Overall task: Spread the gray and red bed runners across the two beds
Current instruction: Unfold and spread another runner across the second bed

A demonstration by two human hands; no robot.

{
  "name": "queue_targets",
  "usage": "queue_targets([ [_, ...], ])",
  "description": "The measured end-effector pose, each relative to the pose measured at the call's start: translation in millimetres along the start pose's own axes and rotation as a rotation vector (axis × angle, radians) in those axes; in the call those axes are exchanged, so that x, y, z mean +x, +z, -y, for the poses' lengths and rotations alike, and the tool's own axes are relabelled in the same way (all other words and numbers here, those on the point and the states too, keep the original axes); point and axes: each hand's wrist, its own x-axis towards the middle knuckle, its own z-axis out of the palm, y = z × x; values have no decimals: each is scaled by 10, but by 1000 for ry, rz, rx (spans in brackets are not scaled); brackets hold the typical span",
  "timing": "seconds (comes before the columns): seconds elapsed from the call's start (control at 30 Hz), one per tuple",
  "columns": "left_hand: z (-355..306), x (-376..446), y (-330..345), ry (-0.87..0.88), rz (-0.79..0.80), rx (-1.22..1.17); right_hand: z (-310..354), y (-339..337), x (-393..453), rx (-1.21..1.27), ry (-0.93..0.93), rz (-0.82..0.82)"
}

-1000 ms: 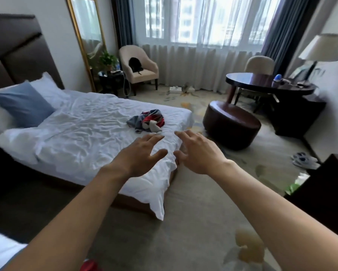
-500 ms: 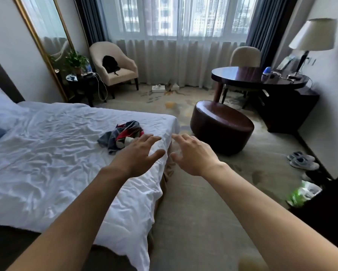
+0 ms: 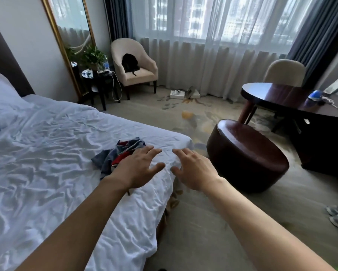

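My left hand (image 3: 139, 171) and right hand (image 3: 195, 171) spread flat over the white bed (image 3: 46, 153), crumpled gray and red runner (image 3: 118, 153) beside my left hand

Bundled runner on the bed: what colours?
Gray and red with some white, in the head view: runner.

the white bed (image 3: 46, 163) lies open to the left, only a crumpled gray and red runner (image 3: 121, 153) on it near its far right corner. right of the bed a carpet lane passes before the round ottoman (image 3: 248, 161).
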Motion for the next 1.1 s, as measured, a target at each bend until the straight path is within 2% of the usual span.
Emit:
queue_targets([
  [0.17, 513, 964, 33, -84, 30, -41, -286, 246, 1227, -6, -76, 77],
  [0.33, 1077, 1478, -107, -233, 5, -58, -299, 458, 2403, -1, -218, 151],
  [0.57, 1847, 1894, 4, -597, -46, -98, 145, 1124, 3837, -16, -613, 315],
  [0.73, 2242, 1985, 290, -874, -74, -220, 371, 1690, 4407, -56, -852, 451],
  [0.83, 2420, 1973, 502, -986, -66, -281, 444, 2037, 4612, -61, -909, 535],
  [0.93, 2594, 1928, 773, -1060, -46, -334, 480, 2365, 4729, -99, -966, 601],
  [1.1, 2907, 1842, 1323, -1104, -12, -409, 502, 2961, 4887, -155, -945, 665],
])
